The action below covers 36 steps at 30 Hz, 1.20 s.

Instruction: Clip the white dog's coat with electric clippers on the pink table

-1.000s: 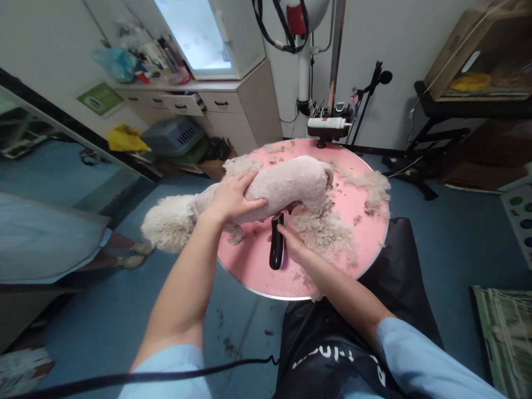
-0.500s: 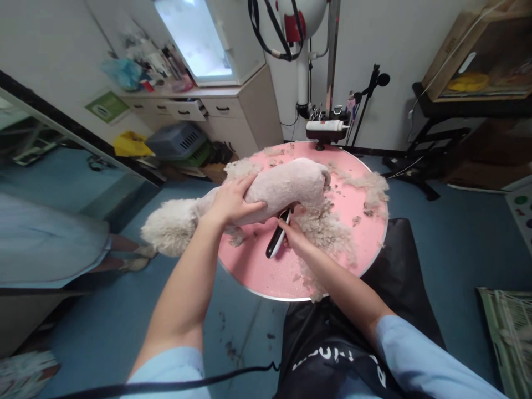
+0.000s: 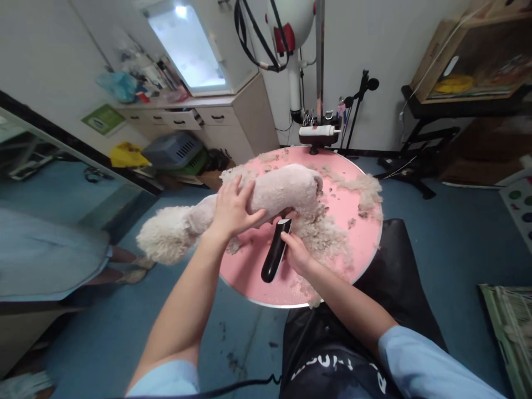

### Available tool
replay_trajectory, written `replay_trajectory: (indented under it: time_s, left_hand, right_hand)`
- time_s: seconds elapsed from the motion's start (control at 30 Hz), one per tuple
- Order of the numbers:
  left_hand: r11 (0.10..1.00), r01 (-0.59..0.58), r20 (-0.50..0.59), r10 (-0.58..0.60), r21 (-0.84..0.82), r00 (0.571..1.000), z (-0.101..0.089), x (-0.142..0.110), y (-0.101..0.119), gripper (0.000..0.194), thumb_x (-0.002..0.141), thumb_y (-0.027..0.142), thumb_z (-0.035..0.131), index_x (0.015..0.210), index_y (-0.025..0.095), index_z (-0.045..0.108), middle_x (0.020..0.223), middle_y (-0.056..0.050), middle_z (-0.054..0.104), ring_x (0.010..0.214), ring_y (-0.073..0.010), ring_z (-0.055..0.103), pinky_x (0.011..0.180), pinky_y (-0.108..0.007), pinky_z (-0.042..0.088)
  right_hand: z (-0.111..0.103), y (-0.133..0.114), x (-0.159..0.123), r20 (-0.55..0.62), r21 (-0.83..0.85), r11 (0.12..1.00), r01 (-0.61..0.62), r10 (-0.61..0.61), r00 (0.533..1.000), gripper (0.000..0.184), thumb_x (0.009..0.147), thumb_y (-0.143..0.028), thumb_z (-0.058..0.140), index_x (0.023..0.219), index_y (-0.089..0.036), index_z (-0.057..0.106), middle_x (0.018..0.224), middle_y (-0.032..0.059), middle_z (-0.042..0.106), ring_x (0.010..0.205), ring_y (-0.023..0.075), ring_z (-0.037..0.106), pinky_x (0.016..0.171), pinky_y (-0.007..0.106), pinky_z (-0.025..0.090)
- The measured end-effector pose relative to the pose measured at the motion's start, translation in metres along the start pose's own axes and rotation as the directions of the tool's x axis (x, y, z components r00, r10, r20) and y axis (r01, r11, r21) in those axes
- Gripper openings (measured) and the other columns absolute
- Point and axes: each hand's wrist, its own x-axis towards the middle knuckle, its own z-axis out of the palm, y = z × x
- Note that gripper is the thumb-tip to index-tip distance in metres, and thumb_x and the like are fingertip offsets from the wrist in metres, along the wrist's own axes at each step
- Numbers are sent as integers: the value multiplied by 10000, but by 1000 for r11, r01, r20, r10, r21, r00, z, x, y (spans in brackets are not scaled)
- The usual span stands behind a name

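Observation:
A white dog (image 3: 286, 187) with a closely shorn body stands on a round pink grooming table (image 3: 249, 285). Its fluffy head hangs past the table's left edge. My left hand (image 3: 235, 210) rests on the dog's back and side with the fingers spread. Black and white hair clippers (image 3: 276, 252) are held in my right hand (image 3: 296, 252), just below the dog's belly, with the blade end up towards it. Thick curly fur (image 3: 326, 238) lies around the hind legs, part of it loose on the table.
A holder with a white tube (image 3: 318, 131) and scissors stands at the table's far edge. Behind are a drawer cabinet (image 3: 249, 119) and a hanging dryer (image 3: 291, 22). At left stands another person in a light blue garment (image 3: 50, 252). A dark cord (image 3: 245, 383) crosses below.
My right hand has drawn the clippers down and away from the belly and turned them, so their black side shows. My left hand stays on the dog, its fingers lifted somewhat. The view has shifted slightly.

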Motion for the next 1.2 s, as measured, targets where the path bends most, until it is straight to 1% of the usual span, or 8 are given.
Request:
replay_trajectory:
  time_s: [0.1,0.23,0.33,0.47,0.7,0.77,0.93,1.2]
  left_hand:
    - [999,-42,-26,42,2,999,3,5,22,787,764,552,674,1453,244,449,1569,-145,376,1427,-392,348,1146,-549,291]
    - [999,-17,-17,17,-38,1000,8,16,30,794,789,545,649,1483,242,411,1493,-145,482,1342,-374,465,1105,-518,361]
    - [998,-8,-27,7,-56,1000,11,19,23,772,795,530,639,1479,245,424,1471,-136,511,1316,-365,496,1086,-500,389]
    - [998,-10,-24,9,-54,1000,11,18,17,758,801,543,622,1470,235,441,1452,-128,533,1298,-345,518,1077,-477,406]
    - [999,-9,-7,9,-51,1000,10,18,17,744,817,538,605,1470,217,450,1445,-119,542,1304,-332,518,1097,-442,398]
    - [998,-12,-5,12,-54,1000,8,19,17,741,813,535,610,1469,227,454,1440,-110,549,1300,-329,523,1097,-442,399]
    - [998,-2,-3,1,-58,1000,6,19,18,738,811,530,616,1474,251,450,1449,-100,547,1287,-335,533,1090,-460,402]
    - [999,19,10,-19,-27,1000,3,20,13,738,811,548,587,1454,205,473,1448,-125,543,1302,-338,516,1101,-444,388]
  right_hand:
    - [6,-23,-8,36,128,989,71,-76,996,280,823,-408,634,1010,-201,624,807,30,721,689,182,659,568,271,482]
    - [7,-40,-1,-21,197,980,14,-10,1000,195,893,-369,554,964,-198,616,829,28,727,765,194,682,658,311,536]
    - [2,-39,1,-1,162,987,-24,24,1000,213,903,-392,552,957,-196,618,813,26,724,721,185,676,636,303,535]
    - [3,-41,0,68,134,991,-5,-4,998,236,903,-405,564,971,-185,617,804,37,728,689,185,670,616,299,535]
    - [6,-45,8,-42,211,973,-88,99,994,275,982,-296,386,921,-189,632,747,20,711,686,167,647,642,282,509]
    - [4,-43,7,-48,224,971,-83,96,994,257,978,-299,400,934,-196,631,764,17,714,711,167,654,650,280,514]
    - [3,-39,6,34,169,985,-24,19,999,201,917,-370,539,941,-188,623,803,30,724,704,177,651,633,296,524]
    - [-12,-31,23,-84,152,988,-9,22,996,138,888,-330,567,961,-222,611,749,-7,697,603,152,603,545,251,446]
